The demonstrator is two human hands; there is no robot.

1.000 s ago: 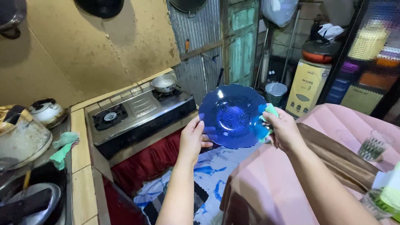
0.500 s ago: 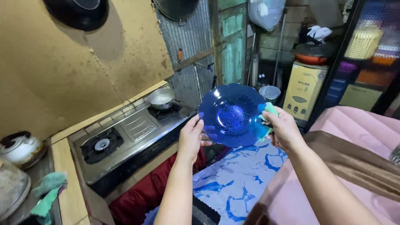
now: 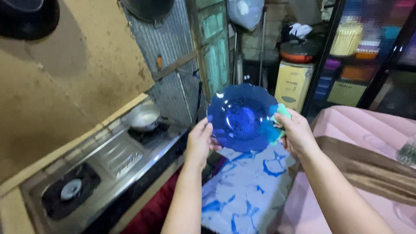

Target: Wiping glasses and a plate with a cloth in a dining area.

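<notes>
A blue glass plate (image 3: pixel 240 117) with a scalloped rim is held up in front of me, tilted with its inner face toward the camera. My left hand (image 3: pixel 200 142) grips its lower left rim. My right hand (image 3: pixel 296 132) holds its right rim and presses a green cloth (image 3: pixel 280 112) against the edge there.
A two-burner gas stove (image 3: pixel 99 173) stands at the left with a small metal pot (image 3: pixel 144 117) on its far burner. A pink and brown cloth-covered surface (image 3: pixel 364 160) is at the right. A blue-and-white cloth (image 3: pixel 247 190) lies below the plate. A yellow appliance (image 3: pixel 294 84) stands behind.
The view has swung to the right and nearer the stove; the kettle and the sink side have left the frame. Both hands hold the plate as before.
</notes>
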